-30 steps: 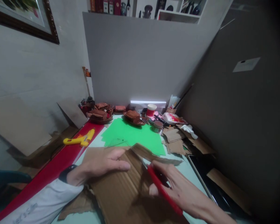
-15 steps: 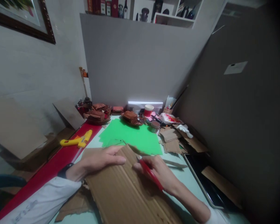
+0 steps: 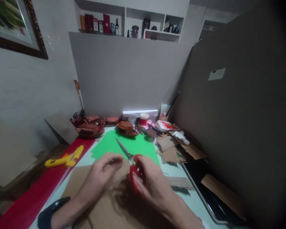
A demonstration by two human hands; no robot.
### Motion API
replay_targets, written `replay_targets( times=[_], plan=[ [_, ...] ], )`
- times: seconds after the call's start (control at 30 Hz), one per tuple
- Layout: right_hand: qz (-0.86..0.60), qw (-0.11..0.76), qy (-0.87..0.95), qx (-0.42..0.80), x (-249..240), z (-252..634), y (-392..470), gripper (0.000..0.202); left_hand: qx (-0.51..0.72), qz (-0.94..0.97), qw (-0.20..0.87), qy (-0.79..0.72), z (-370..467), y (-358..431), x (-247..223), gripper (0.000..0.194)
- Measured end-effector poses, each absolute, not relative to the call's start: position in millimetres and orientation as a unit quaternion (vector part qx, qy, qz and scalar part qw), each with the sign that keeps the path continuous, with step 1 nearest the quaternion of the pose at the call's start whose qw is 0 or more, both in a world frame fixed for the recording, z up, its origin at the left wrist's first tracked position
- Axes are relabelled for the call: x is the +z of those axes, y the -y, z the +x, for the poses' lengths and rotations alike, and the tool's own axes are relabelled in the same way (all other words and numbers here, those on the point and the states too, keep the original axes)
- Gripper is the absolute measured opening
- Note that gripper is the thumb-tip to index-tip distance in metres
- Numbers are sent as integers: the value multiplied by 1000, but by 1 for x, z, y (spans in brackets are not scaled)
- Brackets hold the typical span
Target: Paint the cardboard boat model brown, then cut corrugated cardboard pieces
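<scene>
My right hand (image 3: 150,178) grips a pair of scissors (image 3: 126,150) by its red handles. The blades are together and point up and to the left, over the green sheet (image 3: 107,140). My left hand (image 3: 105,171) is just left of the scissors, fingers curved and apart, with nothing visible in them. Beneath both hands lies a large brown cardboard piece (image 3: 114,203), partly covered by my forearms and their shadow. A narrow cardboard strip (image 3: 180,182) rests on the pale table to the right of my right hand.
A yellow glue gun (image 3: 66,159) lies on the red surface at left. Brown model pieces (image 3: 126,127), a red-and-white tub (image 3: 144,119) and a round jar (image 3: 151,135) stand behind. Cardboard scraps (image 3: 168,149) and a dark tray (image 3: 202,190) are at right.
The scissors have come away from the cardboard and swung to point up-left. My left hand has let go of the cardboard, which now lies lower. The view has shifted too.
</scene>
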State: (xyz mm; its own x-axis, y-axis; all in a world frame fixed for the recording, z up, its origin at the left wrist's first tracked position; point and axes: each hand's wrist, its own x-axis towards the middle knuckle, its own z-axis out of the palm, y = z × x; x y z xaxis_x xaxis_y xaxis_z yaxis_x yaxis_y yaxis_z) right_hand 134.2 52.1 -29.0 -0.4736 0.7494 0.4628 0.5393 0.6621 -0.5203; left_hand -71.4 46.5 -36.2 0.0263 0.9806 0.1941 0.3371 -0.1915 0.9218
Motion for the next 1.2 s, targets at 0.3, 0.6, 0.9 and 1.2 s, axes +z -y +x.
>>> replay_targets(
  times=[0.3,0.6,0.9,1.2],
  plan=[
    [-337,301,869,203,-39,127,-40,39,509,516,403,-559,-55,-38,-39,32],
    [-181,521,746,374,-10,145,-36,28,578,412,462,-532,-73,-49,-43,33],
    [-115,577,742,322,-13,144,-41,29,565,390,486,-541,-62,-44,-37,39],
    [-198,585,699,361,-14,143,-37,21,560,359,494,-559,-52,-40,-25,46]
  ],
)
